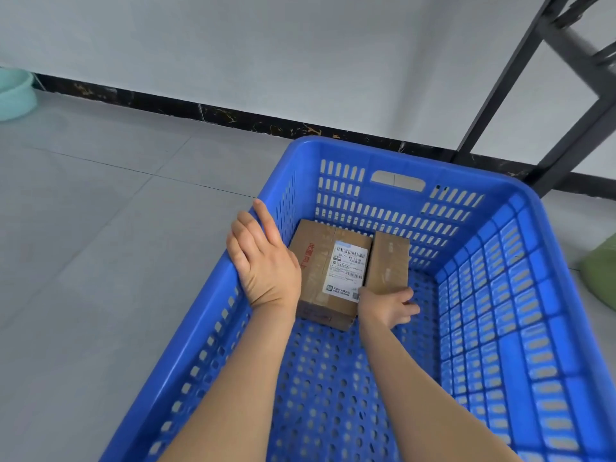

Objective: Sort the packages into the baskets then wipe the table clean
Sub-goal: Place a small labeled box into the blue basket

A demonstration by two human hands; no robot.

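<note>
Packages go into a blue basket standing on a grey tiled floor, seen from the head camera: two brown cardboard boxes lie on the basket's perforated bottom in its far left corner. The larger package, taped and bearing a white shipping label that faces up and reads toward the person, sits close to the left wall. The narrow package lies just beside it on the right, flank to flank, apparently tucked in tight to save room for more. Its long axis runs from the person toward the basket's far wall, parallel to its neighbour, with the far end near the slotted wall. The right hand reaches down inside and holds the narrow package by its near end, fingers curled about the corner, seemingly setting it square. The left hand lies flat with straight fingers over the left rim, likely to steady the basket. A black metal frame stands against the wall behind, and a teal basin sits at far left.
</note>
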